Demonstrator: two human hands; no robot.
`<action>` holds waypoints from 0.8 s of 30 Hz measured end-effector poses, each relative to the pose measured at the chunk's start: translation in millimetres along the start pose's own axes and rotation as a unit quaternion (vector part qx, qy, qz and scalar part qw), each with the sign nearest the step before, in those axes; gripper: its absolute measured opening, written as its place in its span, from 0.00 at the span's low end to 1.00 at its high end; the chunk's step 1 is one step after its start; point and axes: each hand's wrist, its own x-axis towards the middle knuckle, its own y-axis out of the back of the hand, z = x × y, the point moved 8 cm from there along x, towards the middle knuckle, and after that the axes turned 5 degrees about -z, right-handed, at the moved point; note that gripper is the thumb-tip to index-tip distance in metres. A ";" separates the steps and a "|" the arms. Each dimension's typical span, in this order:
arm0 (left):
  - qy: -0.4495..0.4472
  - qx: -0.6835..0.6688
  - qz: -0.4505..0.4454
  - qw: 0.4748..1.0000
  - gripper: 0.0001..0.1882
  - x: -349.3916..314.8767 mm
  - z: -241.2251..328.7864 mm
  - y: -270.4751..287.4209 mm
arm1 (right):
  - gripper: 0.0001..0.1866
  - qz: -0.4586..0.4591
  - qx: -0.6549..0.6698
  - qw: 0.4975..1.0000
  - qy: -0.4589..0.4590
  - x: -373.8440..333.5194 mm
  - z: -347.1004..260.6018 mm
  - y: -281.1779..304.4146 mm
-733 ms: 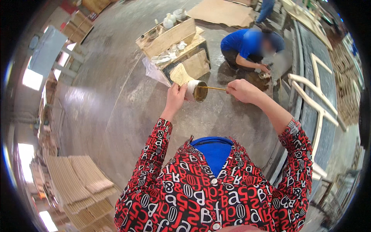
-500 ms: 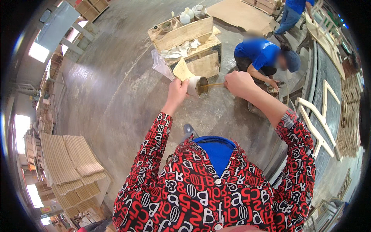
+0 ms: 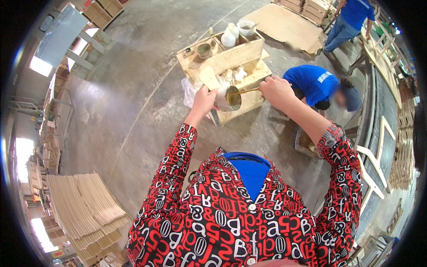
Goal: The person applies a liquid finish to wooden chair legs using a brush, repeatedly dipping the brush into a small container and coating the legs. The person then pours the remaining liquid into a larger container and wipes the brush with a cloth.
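My left hand is closed around a whitish can, tilted so its dark round mouth faces right. A flat pale-yellow piece stands up beyond my left fingers; I cannot tell if it is joined to the can. My right hand grips a thin brown stick, whose left end reaches the can's mouth. What is inside the can is too dark to make out. Just beyond both hands is a wooden box stand with crumpled white cloths on its lower ledge.
White bottles and a bucket stand in the box stand. A crouching co-worker in blue is at right, near a dark bench with pale wooden frames. Stacked corrugated sheets lie at lower left. Another person stands far right.
The box stand now appears closer, with the can in front of it. My right hand has risen slightly, still with the stick at the can's mouth. The crouching co-worker appears farther right.
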 end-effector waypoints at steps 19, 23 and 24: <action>0.163 -0.185 -0.019 0.969 0.10 87.6 19.8 8.0 | 0.07 0.102 0.073 0.933 -0.338 -42.4 314.9 60.1; 0.203 -0.238 0.036 0.949 0.13 49.0 78.5 -23.5 | 0.07 0.024 -0.073 0.945 -0.319 -44.4 416.0 131.1; 0.193 -0.242 0.040 0.950 0.12 56.3 104.4 -42.9 | 0.07 0.008 -0.116 0.945 -0.306 -42.8 446.5 148.5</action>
